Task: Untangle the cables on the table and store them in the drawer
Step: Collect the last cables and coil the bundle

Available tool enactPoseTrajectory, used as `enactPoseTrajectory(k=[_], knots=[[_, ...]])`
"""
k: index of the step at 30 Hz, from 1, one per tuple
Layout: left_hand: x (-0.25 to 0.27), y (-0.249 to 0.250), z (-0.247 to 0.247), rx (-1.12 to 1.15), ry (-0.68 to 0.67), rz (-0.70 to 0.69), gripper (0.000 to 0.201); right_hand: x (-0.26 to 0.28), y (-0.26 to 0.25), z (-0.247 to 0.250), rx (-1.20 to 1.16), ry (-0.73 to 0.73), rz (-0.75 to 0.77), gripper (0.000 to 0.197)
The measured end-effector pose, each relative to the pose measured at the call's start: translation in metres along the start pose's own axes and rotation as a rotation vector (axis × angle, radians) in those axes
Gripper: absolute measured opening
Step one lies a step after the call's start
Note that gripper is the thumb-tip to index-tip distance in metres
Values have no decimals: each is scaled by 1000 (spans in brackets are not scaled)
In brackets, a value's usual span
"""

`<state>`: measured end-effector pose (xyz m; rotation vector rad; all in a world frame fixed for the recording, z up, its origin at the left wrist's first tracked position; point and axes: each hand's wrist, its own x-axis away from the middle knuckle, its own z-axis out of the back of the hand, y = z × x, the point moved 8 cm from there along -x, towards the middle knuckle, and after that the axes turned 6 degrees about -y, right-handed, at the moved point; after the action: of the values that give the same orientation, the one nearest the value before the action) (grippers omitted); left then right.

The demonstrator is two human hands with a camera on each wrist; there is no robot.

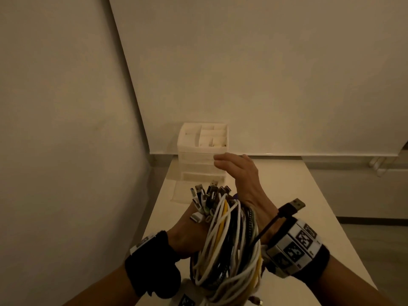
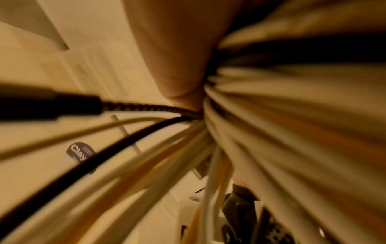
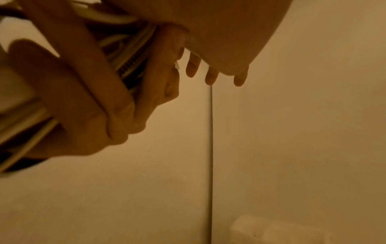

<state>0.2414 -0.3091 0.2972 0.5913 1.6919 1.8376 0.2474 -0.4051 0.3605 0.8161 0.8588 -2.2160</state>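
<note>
I have the cable bundle (image 1: pixel 227 244) gripped in my left hand (image 1: pixel 187 235), fingers curled round it, held up above the table (image 1: pixel 298 195) with the USB plugs (image 1: pixel 209 195) fanned out on top. My right hand (image 1: pixel 240 173) hangs released, fingers straight, just beside the bundle. The white drawer unit (image 1: pixel 203 151) stands at the table's far end.

A pale, cream-coloured desk (image 1: pixel 309 195) runs away from the camera into a corner where two plain walls meet. At its far end, close to that corner, stands a small white plastic drawer unit (image 1: pixel 202 160) with open compartments on top. The unit's lowest drawer (image 1: pixel 183 192) is pulled out toward the camera, just above the desk surface.
</note>
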Motion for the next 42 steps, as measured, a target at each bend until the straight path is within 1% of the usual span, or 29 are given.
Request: enactPoseTrajectory(k=[3,6,7,9,10,11,12,13,14,15,16,18,20,22,23,24,25,27,28,29,31,32,33,34,36,37,39,41,42], knots=[[-2,11,-2,-72,-31,-74,31,6,-1,-2,87,-72,20,58],[-1,8,2,-42,57,-95,35,9,-4,-8,77,-197,41,63],[-2,4,2,-59,84,-86,31,8,-1,-10,101,-241,30,63],[-3,2,2,-58,86,-56,23,2,10,-13,38,-296,-81,53],[-3,4,-1,-50,71,-39,20,-1,15,-12,21,-348,-169,40],[-5,6,2,-36,83,-42,19,1,16,-13,88,-451,-165,26],[-7,4,8,-11,117,-48,16,5,24,-13,-37,-511,-313,19],[-9,4,15,45,160,-53,9,15,30,-7,-255,-520,-431,25],[-10,8,22,98,209,-56,13,22,37,1,-500,-428,-554,40],[-12,8,31,143,258,-68,21,31,40,12,-657,-336,-585,53],[-14,9,39,168,314,-82,24,42,43,21,-716,-291,-580,57],[-14,11,56,211,446,-90,19,64,52,27,-857,-179,-621,56],[-17,13,67,325,515,-84,16,82,56,27,-831,-67,-660,55],[-21,19,74,395,544,-113,14,95,42,32,-628,-43,-623,45],[-24,23,77,415,555,-129,14,98,28,29,-540,-91,-559,39],[-26,27,79,435,567,-145,14,98,13,21,-489,-191,-508,35],[-27,31,79,450,583,-169,14,99,0,6,-480,-354,-479,32],[-30,37,78,483,611,-231,13,107,-24,-35,-526,-751,-446,22],[-33,39,74,490,616,-235,14,112,-29,-53,-559,-857,-456,20],[-35,44,69,503,616,-233,18,116,-29,-68,-577,-883,-492,24],[-36,45,60,520,627,-246,20,117,-23,-90,-627,-819,-591,44],[-38,44,57,534,620,-265,13,115,-18,-94,-679,-750,-643,57],[-36,42,54,547,631,-277,13,110,-14,-95,-755,-656,-685,68],[-32,39,52,564,639,-279,22,105,-10,-91,-868,-529,-729,77],[-24,28,48,610,663,-259,30,102,3,-81,-1136,-198,-845,90],[-20,21,48,630,680,-246,31,102,7,-74,-1229,-47,-870,92],[-13,10,48,646,700,-221,34,98,9,-60,-1336,175,-838,86],[-5,-2,46,651,720,-199,43,97,7,-51,-1445,317,-810,80],[-1,-6,45,645,734,-196,47,96,7,-49,-1490,346,-818,81]])
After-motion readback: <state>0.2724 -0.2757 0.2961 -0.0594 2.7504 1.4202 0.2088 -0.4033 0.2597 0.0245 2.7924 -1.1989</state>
